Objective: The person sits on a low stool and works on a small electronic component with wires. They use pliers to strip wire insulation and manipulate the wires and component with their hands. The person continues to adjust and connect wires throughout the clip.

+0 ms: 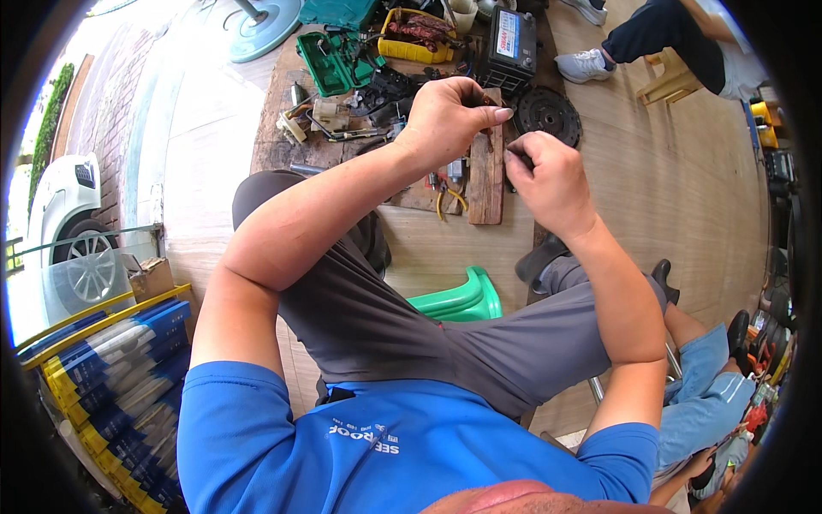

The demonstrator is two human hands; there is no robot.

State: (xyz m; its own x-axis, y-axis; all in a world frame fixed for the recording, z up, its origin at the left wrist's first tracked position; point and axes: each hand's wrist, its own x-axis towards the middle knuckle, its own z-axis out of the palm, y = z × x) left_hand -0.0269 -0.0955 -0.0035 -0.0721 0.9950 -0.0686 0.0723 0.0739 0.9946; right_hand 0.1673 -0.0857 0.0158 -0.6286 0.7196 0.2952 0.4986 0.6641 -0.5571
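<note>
My left hand [449, 122] is raised above the low wooden bench, thumb stretched to the right and fingers curled in a pinch. Something small and dark seems to be at its fingertips, but I cannot make out what. Just to the right, my right hand [552, 180] is closed with thumb and forefinger pressed together, and whatever it pinches is too small to name. The hands are apart. Below them lies a narrow wooden plank [486, 193]. Yellow-handled pliers [449, 202] rest left of the plank, close to a small silver part [455, 170]. A dark round disc [550, 118] sits behind my right hand.
Farther back stand a car battery [513, 43], a yellow tray [417, 51] and an open green case [330, 64]. Loose parts [330, 116] clutter the bench's left. A green plastic stool [467, 300] is between my legs. Other people sit at the right.
</note>
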